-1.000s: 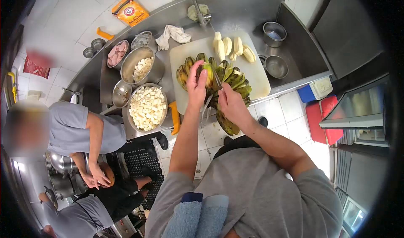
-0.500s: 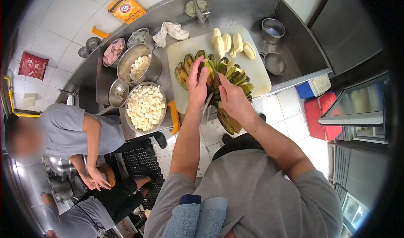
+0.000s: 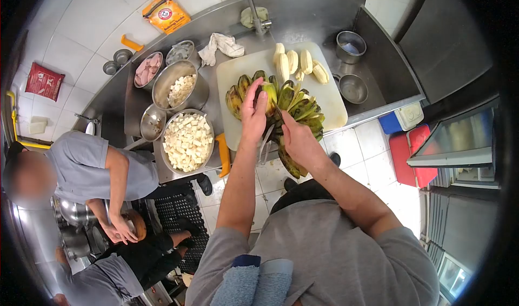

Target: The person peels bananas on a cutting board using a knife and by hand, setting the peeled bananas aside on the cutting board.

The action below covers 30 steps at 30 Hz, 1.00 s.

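Cutting board [image 3: 238,68] in pale plastic serves as the surface beneath both hands, which are close together but not joined. Over its middle, the left hand [image 3: 254,111] is clasped on a green plantain [image 3: 268,96], thumb lying along the near side of the fruit. Just right of it, the right hand [image 3: 299,138] is closed on a small knife [image 3: 279,110], mostly hidden in the grip; whether its tip touches the skin I cannot tell.

Unpeeled plantains [image 3: 234,101] and green peels [image 3: 305,108] lie bunched around the hands on the board, some hanging past its near edge. Peeled plantains [image 3: 306,61] lie on the board's far right part.

To the left of the board, near its corner, is an orange handle [image 3: 223,154]; farther left stand a metal bowl [image 3: 186,172] heaped with pale cubes [image 3: 187,142] and a deep metal pot [image 3: 199,98] with more pieces. A crumpled white cloth [image 3: 220,47] lies beyond the board's far left corner. Right of the board are 2 metal vessels [image 3: 354,88]. Well left of the board, a co-worker [image 3: 102,160] bends over a round brown item [image 3: 139,225].
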Tool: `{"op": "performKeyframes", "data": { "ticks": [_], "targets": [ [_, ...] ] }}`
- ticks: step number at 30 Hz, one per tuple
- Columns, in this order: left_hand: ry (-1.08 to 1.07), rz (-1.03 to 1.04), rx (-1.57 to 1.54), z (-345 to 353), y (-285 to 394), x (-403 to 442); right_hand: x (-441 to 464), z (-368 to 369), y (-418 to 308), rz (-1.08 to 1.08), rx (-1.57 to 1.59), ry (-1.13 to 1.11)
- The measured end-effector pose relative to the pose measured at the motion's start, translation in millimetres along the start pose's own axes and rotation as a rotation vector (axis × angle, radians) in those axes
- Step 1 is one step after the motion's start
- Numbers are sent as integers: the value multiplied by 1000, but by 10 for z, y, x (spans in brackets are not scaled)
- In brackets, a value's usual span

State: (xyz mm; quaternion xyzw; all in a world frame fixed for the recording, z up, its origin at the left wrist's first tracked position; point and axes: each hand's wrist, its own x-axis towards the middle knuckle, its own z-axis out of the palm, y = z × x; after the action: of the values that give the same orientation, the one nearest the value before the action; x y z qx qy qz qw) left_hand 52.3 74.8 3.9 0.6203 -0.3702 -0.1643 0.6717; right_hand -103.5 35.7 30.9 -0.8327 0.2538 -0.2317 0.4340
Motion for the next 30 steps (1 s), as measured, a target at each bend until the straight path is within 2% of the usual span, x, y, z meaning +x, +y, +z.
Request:
{"op": "performKeyframes", "data": {
  "ticks": [7, 14, 17, 23, 25, 27, 29, 30],
  "targets": [
    [17, -50, -22, 14, 88, -16, -48, -6, -1, 25, -84, -71],
    [9, 8, -66, 8, -27, 1, -40, 5, 67, 47, -145, -142],
    [13, -20, -92, 7, -20, -8, -70, -14, 8, 118, -195, -216],
    [26, 58, -47, -2, -114, 2, -62, -1, 70, 50, -257, -265],
    [26, 37, -84, -7, -82, 0, -38, -39, 86, -6, -281, -317],
    [12, 37, -105, -27, -123, 5, -41, -70, 68, 32, -288, -403],
    [5, 53, -74, -33, -165, 16, -33, -77, 9, 160, -273, -524],
    [4, 68, -30, -45, -152, 10, -74, -77, 63, 21, -309, -437]
  ]
}}
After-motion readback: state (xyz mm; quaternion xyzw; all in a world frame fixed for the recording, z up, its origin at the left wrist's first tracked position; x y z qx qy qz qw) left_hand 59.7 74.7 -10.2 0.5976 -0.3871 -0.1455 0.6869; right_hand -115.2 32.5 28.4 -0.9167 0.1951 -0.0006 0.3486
